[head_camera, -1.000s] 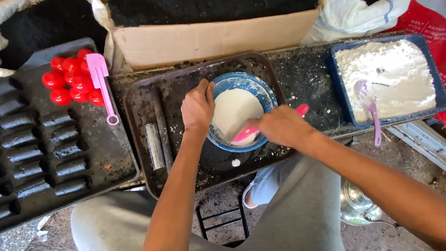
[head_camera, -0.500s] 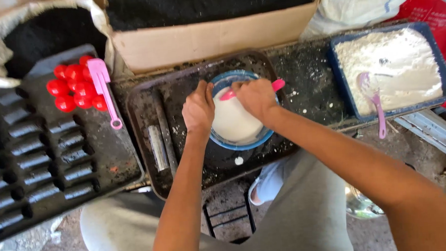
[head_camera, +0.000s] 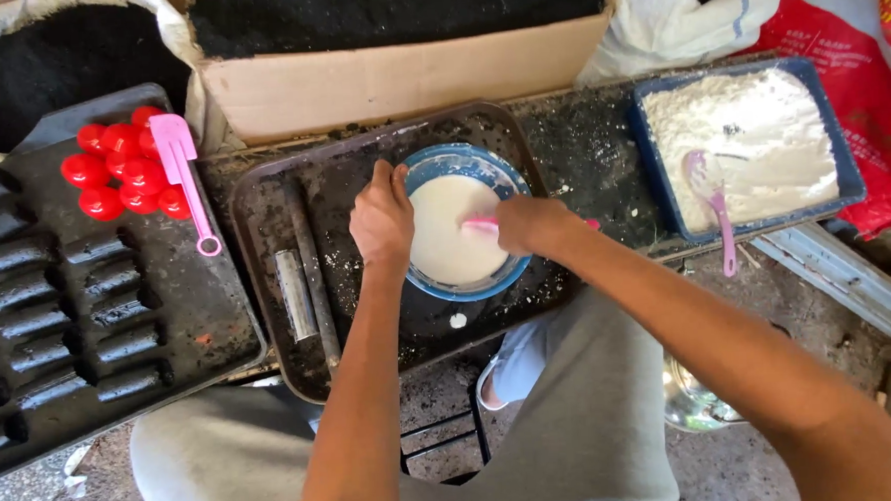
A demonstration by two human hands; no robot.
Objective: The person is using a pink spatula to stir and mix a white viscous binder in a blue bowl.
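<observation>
At the far left, black cylinders (head_camera: 48,328) are laid in rows on a dark tray (head_camera: 193,322), with red balls (head_camera: 122,172) and a pink spoon (head_camera: 184,177) above them. On the middle tray (head_camera: 288,317), two metal tubes (head_camera: 302,282) lie beside a blue bowl (head_camera: 472,284) of white batter. The bowl's left rim is gripped by the left hand (head_camera: 382,221). A pink spatula (head_camera: 479,225), dipped in the batter, is clasped in the closed right hand (head_camera: 530,225). At the right, white flour and a purple spoon (head_camera: 712,201) are held in a blue tub (head_camera: 652,166).
</observation>
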